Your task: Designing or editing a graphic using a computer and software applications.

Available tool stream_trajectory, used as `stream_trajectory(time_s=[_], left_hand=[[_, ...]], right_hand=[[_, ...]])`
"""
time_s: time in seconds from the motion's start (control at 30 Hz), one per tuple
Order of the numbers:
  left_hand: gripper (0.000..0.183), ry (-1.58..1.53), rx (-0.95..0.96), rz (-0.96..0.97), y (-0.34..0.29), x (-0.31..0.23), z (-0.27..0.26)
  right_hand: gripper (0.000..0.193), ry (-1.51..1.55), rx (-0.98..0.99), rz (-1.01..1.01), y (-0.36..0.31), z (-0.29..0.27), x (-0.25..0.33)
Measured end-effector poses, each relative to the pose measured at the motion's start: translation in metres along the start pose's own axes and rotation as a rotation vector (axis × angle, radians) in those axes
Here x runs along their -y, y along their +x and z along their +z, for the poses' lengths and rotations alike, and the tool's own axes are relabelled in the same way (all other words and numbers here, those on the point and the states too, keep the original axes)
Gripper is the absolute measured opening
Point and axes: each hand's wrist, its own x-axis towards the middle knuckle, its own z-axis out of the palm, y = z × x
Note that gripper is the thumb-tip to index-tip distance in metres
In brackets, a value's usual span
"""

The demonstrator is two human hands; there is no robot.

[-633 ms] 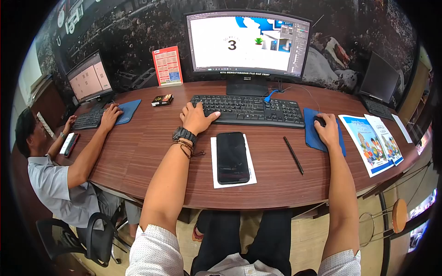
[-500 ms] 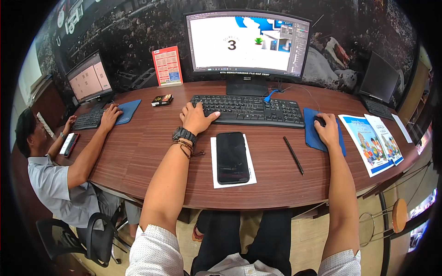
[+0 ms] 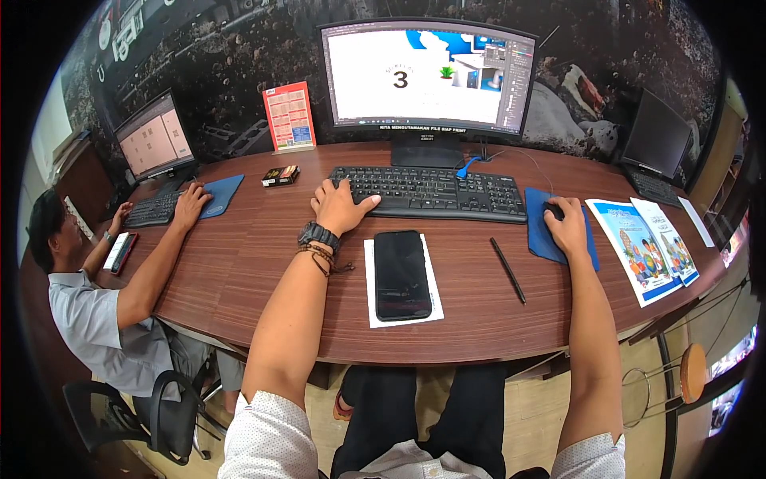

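My left hand [image 3: 341, 207] lies at the left end of a black keyboard [image 3: 431, 192]. Its fingers are spread over the keys and the thumb points out along the front edge. A black computer mouse [image 3: 552, 211] is under my right hand [image 3: 567, 229], whose fingers wrap round it on a blue mouse pad [image 3: 539, 239]. Behind the keyboard stands a curved monitor [image 3: 359, 88] showing a design with a dark numeral and a plant picture. A dark phone [image 3: 403, 275] lies on white paper [image 3: 437, 308] between my forearms, and a black pen [image 3: 507, 270] lies to its right.
Printed booklets [image 3: 638, 247] lie right of the mouse pad. A small box [image 3: 281, 176] and a red calendar [image 3: 289, 116] stand behind my left hand. At the left, a co-worker [image 3: 104, 307] uses another keyboard [image 3: 152, 209] and mouse. A dark monitor [image 3: 658, 132] stands far right.
On the monitor, the small lettering arched above the numeral looks different and spreads wider. Both my hands stay in the same places.
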Motion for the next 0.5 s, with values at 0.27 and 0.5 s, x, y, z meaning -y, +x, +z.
stream_trajectory(time_s=[0.27, 0.5], left_hand=[[0.093, 0.001, -0.007, 0.008, 0.0003, 0.0006, 0.0006], [0.093, 0.004, -0.001, 0.003, 0.0007, 0.0009, 0.0010]], right_hand=[[0.036, -0.003, -0.001, 0.002, 0.0004, -0.0002, -0.0003], [0.035, -0.004, -0.003, 0.005, 0.0001, -0.0001, 0.0012]])
